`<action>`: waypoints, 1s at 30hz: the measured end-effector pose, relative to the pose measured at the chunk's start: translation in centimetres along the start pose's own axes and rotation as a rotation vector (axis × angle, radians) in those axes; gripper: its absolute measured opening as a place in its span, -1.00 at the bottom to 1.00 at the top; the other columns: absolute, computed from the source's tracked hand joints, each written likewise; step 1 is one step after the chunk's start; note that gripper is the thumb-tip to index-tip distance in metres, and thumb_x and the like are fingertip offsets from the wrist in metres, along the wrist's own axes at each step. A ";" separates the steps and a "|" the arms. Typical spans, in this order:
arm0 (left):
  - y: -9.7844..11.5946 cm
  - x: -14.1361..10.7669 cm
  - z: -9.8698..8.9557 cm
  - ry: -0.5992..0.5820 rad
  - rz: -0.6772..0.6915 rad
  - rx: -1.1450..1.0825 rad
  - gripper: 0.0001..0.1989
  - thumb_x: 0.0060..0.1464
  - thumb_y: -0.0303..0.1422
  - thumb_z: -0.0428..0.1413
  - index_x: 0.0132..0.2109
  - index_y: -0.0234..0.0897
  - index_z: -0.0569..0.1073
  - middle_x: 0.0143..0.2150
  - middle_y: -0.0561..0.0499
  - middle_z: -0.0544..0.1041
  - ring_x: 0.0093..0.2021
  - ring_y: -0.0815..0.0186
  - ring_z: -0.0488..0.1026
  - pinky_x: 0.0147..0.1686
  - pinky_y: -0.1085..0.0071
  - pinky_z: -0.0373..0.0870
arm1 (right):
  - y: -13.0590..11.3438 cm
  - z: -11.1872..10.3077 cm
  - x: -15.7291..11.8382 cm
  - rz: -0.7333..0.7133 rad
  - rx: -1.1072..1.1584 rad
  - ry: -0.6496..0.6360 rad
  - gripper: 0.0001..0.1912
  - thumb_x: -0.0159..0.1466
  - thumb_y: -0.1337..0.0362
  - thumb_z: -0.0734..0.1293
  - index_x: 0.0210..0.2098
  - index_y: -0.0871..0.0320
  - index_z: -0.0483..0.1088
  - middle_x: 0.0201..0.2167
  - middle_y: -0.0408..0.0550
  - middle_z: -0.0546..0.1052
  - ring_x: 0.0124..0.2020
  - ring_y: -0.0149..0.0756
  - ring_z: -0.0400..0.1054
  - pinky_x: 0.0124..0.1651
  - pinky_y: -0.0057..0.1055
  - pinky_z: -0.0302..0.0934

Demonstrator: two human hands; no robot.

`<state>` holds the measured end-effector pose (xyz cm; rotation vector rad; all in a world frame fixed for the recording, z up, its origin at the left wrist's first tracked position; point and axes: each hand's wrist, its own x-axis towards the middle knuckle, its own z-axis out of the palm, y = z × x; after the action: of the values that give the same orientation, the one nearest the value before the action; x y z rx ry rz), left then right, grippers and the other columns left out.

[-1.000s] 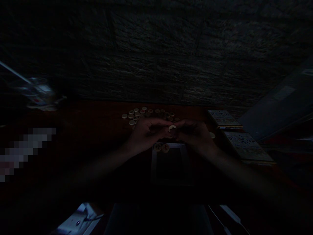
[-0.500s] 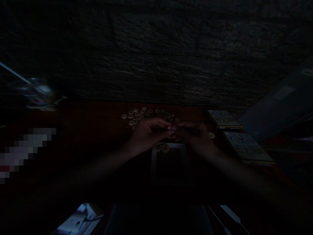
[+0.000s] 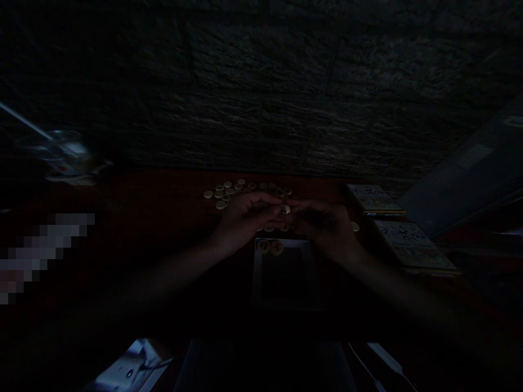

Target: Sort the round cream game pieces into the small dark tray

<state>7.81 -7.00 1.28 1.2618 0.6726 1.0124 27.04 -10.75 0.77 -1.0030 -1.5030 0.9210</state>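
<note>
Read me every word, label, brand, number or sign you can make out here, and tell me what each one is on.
Nothing reads clearly; the picture is too dark.
Two round pieces at the far left corner of the tray: a character each, too blurred to read.
Held piece: dark mark, unreadable.
Two flat boxes on the right: dark lettering on top, too dim.
Pale label on the gray panel: no words readable.

The one view looks from the person's head, forward and down over the desk (image 3: 163,198) to the wall (image 3: 261,109) at twelve o'clock. It sits near, the left hand (image 3: 243,220) and right hand (image 3: 327,226) about its centre, the lap (image 3: 265,367) at six.
</note>
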 end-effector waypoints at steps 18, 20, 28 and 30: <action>-0.8 0.3 -0.6 -0.044 0.073 0.098 -0.73 0.06 -0.30 0.37 -0.09 -0.25 0.60 -0.01 -0.10 0.67 -0.11 0.23 0.64 -0.09 0.31 0.58 | -0.2 -0.1 -0.2 -0.105 -0.142 -0.004 -0.77 0.22 0.23 0.51 -0.11 0.05 0.56 -0.26 -0.07 0.67 -0.30 -0.26 0.57 -0.19 -0.28 0.49; -0.7 0.2 -0.5 -0.038 0.073 0.127 -0.73 0.05 -0.30 0.37 -0.10 -0.25 0.60 -0.08 -0.07 0.68 -0.15 0.25 0.65 -0.13 0.33 0.58 | -0.2 -0.1 -0.3 -0.116 -0.148 -0.011 -0.77 0.23 0.24 0.51 -0.12 0.06 0.55 -0.26 -0.08 0.66 -0.31 -0.27 0.57 -0.19 -0.30 0.48; -0.6 0.2 -0.3 -0.041 0.066 0.089 -0.62 -0.03 -0.37 0.40 -0.04 -0.28 0.56 -0.07 -0.07 0.66 -0.15 0.25 0.64 -0.15 0.35 0.58 | 0.2 -0.4 0.0 -0.197 -0.286 -0.029 -0.69 0.22 0.19 0.53 -0.05 0.00 0.57 -0.15 -0.05 0.61 -0.20 -0.21 0.54 -0.12 -0.25 0.44; -0.6 0.3 -0.3 -0.036 0.073 0.090 -0.59 -0.05 -0.36 0.42 -0.02 -0.28 0.55 -0.05 -0.09 0.66 -0.14 0.24 0.64 -0.13 0.34 0.58 | 0.1 -0.5 0.1 -0.243 -0.335 -0.026 -0.70 0.22 0.17 0.53 -0.05 -0.02 0.59 -0.10 -0.03 0.59 -0.11 -0.17 0.52 -0.07 -0.22 0.42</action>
<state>7.77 -6.61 0.67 1.3881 0.6545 1.0264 27.54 -10.61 0.73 -1.0170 -1.7935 0.5218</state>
